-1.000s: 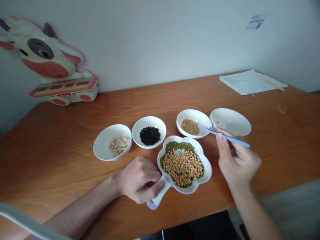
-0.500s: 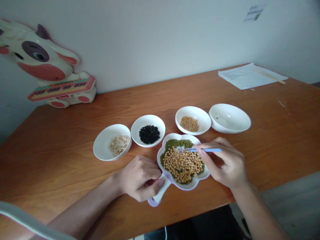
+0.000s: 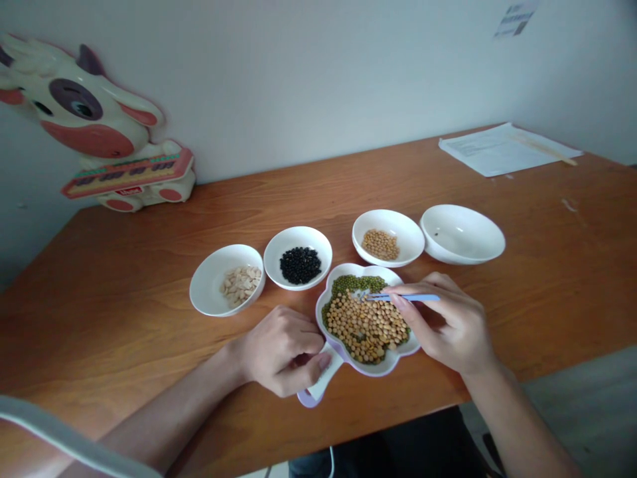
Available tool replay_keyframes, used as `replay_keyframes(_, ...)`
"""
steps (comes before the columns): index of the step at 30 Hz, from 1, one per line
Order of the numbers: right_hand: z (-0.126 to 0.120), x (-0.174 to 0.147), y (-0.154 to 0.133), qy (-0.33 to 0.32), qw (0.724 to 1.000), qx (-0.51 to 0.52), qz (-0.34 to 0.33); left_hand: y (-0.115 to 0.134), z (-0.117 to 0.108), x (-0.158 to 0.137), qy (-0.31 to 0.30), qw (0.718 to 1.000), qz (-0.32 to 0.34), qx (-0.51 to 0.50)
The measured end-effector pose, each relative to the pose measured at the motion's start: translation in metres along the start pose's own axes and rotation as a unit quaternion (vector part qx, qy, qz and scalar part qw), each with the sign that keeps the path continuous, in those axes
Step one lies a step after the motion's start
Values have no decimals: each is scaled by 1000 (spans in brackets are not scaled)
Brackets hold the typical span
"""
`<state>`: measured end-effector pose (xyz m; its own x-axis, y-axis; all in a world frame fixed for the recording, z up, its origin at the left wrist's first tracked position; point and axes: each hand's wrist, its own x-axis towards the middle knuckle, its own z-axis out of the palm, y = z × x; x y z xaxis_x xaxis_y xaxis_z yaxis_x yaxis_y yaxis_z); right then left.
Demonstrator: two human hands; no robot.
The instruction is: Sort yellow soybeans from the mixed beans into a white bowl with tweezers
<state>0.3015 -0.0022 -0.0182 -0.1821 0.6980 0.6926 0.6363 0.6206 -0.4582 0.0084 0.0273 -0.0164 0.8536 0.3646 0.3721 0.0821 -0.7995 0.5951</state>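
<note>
My left hand (image 3: 288, 352) is closed around the handle of a white, lilac-edged flower-shaped pan (image 3: 393, 364). In the pan lie yellow soybeans (image 3: 368, 325), with green mung beans (image 3: 365, 282) along the far and lower edges. My right hand (image 3: 448, 325) pinches a small blue pair of tweezers (image 3: 413, 298), its tips down among the beans near the far side of the pan. Whether the tips grip a bean is too small to tell.
Behind the pan stand white bowls: one with pale flat seeds (image 3: 241, 285), one with black beans (image 3: 300, 265), one with some soybeans (image 3: 381, 244), and a bowl (image 3: 462, 234) with one dark speck. A cow toy (image 3: 129, 176) and papers (image 3: 507, 149) sit farther back.
The whole view has shifted slightly, with things sitting a little farther right and up. Both hands keep their grips, and the tweezers stay at nearly the same spot in the pan.
</note>
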Motion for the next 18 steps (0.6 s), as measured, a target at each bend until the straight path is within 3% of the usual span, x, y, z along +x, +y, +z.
replay_keyframes(18, 0, 0, -2, -2, 1000, -2, -6, -1, 1, -1, -2, 1000, 1, 0)
